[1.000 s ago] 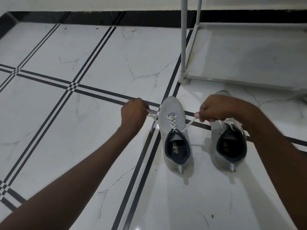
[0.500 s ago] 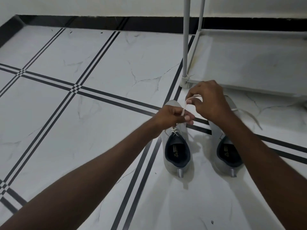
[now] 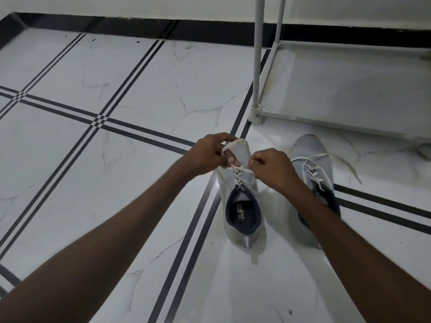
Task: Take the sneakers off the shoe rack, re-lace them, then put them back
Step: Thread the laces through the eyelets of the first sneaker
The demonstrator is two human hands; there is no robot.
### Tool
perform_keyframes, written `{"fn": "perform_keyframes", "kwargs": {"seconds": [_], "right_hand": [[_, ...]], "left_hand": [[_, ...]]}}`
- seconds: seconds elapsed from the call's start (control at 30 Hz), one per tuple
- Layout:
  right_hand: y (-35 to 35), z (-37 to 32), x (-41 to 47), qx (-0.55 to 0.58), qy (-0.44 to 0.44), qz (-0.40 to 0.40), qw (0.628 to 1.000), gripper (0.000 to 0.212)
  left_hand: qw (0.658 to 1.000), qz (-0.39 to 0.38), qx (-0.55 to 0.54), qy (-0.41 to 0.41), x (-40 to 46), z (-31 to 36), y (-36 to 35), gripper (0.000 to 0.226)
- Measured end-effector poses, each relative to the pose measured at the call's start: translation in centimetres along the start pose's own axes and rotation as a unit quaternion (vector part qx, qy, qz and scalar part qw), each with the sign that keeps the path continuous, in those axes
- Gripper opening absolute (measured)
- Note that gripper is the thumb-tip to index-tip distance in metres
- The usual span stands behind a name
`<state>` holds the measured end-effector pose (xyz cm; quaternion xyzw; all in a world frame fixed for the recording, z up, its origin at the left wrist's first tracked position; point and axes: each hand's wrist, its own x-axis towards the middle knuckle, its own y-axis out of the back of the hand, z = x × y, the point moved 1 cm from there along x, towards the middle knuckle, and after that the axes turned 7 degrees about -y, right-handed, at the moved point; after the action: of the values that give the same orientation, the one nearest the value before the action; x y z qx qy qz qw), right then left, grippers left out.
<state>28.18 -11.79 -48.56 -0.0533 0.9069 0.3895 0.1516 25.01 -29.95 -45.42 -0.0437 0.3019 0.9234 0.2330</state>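
Two light grey sneakers with dark blue linings stand side by side on the tiled floor, toes pointing away from me. Over the left sneaker (image 3: 242, 206) my left hand (image 3: 210, 155) pinches a loop of its white lace (image 3: 235, 143). My right hand (image 3: 271, 166) grips the other lace end just above the eyelets. The right sneaker (image 3: 312, 157) is partly hidden by my right forearm. Its white lace (image 3: 342, 162) lies loose across the floor to the right.
The white shoe rack (image 3: 349, 89) stands at the upper right, its bottom shelf bare and its front-left post (image 3: 257, 66) close behind the sneakers. A white wall with a black skirting (image 3: 140, 26) runs along the back. White marble tiles with dark stripes cover the floor.
My hands came together from a wide pull, then settled lower over the left sneaker's tongue with a lace loop formed between them. The right sneaker's toe and loose lace are now uncovered.
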Motion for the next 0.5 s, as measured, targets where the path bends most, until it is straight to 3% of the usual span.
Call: {"fn": "perform_keyframes", "kwargs": {"seconds": [0.1,0.2,0.27,0.33,0.4,0.5], "right_hand": [[0.6,-0.6,-0.1,-0.073,-0.029,-0.143,0.987,0.016],[1.1,-0.4,-0.8,-0.128,-0.133,-0.278,0.943,0.022],[0.9,-0.3,-0.5,-0.157,-0.123,-0.236,0.951,0.025],[0.2,-0.6,0.2,-0.156,-0.053,-0.122,0.979,0.015],[-0.4,-1.0,0.4,-0.051,-0.012,-0.078,0.996,0.029],[-0.8,0.0,0.6,0.197,-0.077,-0.197,0.957,0.031]], "left_hand": [[0.983,0.029,0.159,-0.087,0.0,-0.2,-1.0,0.048],[0.928,0.060,0.317,-0.186,-0.3,-0.9,-2.4,0.052],[0.897,0.090,0.367,-0.229,-0.8,-0.8,-2.8,0.050],[0.884,0.121,0.371,-0.257,-1.4,-0.6,-3.0,0.047],[0.880,0.149,0.365,-0.264,-1.7,-0.4,-3.5,0.047],[0.906,0.187,0.297,-0.235,-1.9,0.0,-4.4,0.042]]}}
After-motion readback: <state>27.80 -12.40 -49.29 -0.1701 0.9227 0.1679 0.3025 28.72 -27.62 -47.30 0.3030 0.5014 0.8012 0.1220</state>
